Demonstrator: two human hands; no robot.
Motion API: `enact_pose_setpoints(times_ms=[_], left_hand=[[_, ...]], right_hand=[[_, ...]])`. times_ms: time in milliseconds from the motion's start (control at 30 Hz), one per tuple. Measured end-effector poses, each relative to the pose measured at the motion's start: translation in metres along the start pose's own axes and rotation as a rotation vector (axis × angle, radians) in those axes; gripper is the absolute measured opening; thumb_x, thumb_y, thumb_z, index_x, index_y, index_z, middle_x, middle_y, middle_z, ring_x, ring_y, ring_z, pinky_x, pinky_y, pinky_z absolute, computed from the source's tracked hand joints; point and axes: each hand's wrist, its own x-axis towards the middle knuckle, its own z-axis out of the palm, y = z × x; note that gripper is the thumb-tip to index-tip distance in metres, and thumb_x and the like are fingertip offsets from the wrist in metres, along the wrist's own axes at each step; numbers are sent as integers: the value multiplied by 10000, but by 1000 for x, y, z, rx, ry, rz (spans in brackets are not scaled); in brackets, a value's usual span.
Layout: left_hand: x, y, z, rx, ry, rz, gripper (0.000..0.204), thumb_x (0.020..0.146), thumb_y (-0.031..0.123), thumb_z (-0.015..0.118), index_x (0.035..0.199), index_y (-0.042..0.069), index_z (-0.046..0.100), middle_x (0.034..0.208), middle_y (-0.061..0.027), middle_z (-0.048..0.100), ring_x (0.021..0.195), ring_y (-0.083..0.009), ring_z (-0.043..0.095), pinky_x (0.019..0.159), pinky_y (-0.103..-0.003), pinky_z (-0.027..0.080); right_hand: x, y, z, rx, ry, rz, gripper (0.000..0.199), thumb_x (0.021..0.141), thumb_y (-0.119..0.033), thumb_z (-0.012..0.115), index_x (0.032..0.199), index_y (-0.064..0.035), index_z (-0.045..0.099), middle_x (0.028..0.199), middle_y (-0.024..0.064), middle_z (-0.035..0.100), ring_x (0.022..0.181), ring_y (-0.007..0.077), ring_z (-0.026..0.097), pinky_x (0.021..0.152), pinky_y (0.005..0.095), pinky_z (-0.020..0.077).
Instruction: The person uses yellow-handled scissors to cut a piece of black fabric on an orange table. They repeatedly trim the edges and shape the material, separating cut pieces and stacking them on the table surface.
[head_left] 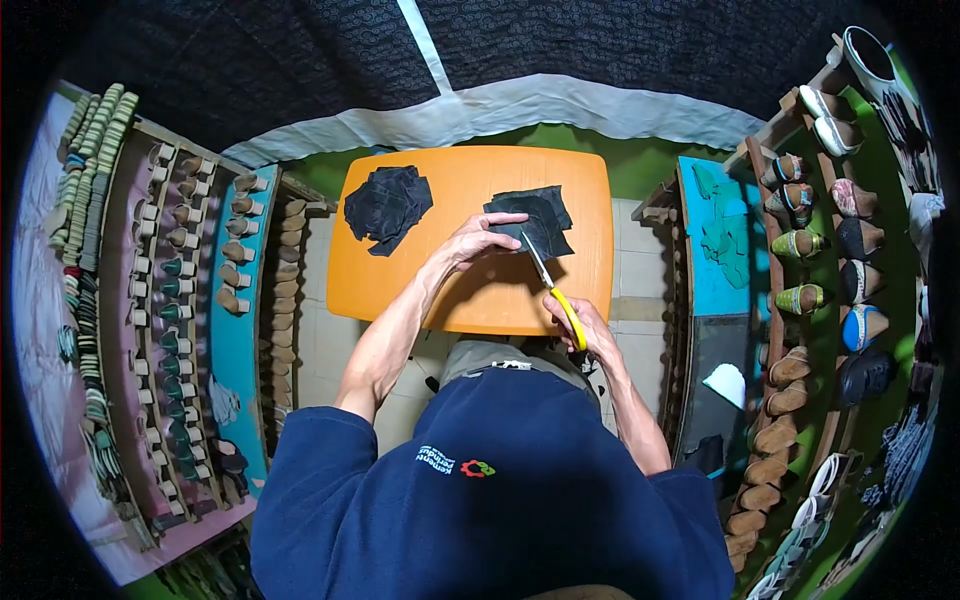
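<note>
My right hand point(586, 328) is closed on the yellow handles of a pair of scissors point(572, 316). The metal blades point up and to the left, with their tips close to the fingers of my left hand point(480, 240). That hand pinches a black piece of thin material point(508, 238), cloth or leather, at its left edge. Behind the piece, on the right side of the orange table point(460, 300), more flat black pieces point(548, 200) lie together. Toward the table's left is a heap of cut black pieces point(388, 208). Whether the blades have cut in is hard to make out.
Left of me, racks hold rows of wooden shoe lasts point(238, 250) and stacked striped strips point(90, 170). A blue board point(715, 230) with green scraps stands on the right, beside shelves of shoes and lasts point(790, 380). A dark patterned curtain point(600, 50) hangs behind the table.
</note>
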Motion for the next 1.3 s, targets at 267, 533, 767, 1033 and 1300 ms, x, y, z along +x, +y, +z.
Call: enact_pose_setpoints(times_ms=[267, 533, 767, 1033, 1300], left_hand=[[-2, 9, 2, 12, -39, 5, 568, 801, -39, 731, 1345, 61, 599, 1078, -79, 718, 921, -130, 693, 866, -255, 562], [-5, 11, 6, -22, -42, 41, 638, 784, -29, 744, 1385, 89, 566, 1075, -80, 724, 903, -127, 695, 844, -252, 561], [-8, 5, 13, -10, -89, 49, 697, 766, -55, 755, 1414, 65, 529, 1187, -99, 687, 1071, -163, 657, 999, -303, 506], [-10, 2, 9, -58, -56, 89, 652, 789, -34, 748, 1401, 65, 543, 1172, -104, 689, 1025, -156, 673, 961, -294, 531], [-17, 12, 5, -30, -60, 20, 612, 802, -18, 741, 1382, 77, 571, 1119, -77, 702, 981, -144, 671, 936, -280, 528]], right_hand=[[3, 7, -3, -20, 9, -12, 507, 881, -595, 669, 693, -148, 519, 515, -53, 427, 408, 59, 443, 365, 228, 376], [3, 12, -3, -11, 1, -35, 496, 888, -567, 678, 742, -108, 558, 521, -50, 430, 412, 61, 448, 366, 231, 383], [5, 5, 2, -4, 1, -35, 498, 880, -574, 684, 735, -112, 565, 530, -53, 423, 415, 63, 440, 377, 235, 380], [3, 6, -1, -6, -20, -61, 493, 887, -553, 687, 695, -128, 526, 512, -46, 433, 396, 60, 442, 363, 230, 374], [2, 3, 3, 27, -43, -36, 490, 887, -552, 689, 698, -125, 541, 525, -52, 426, 396, 60, 438, 369, 231, 370]])
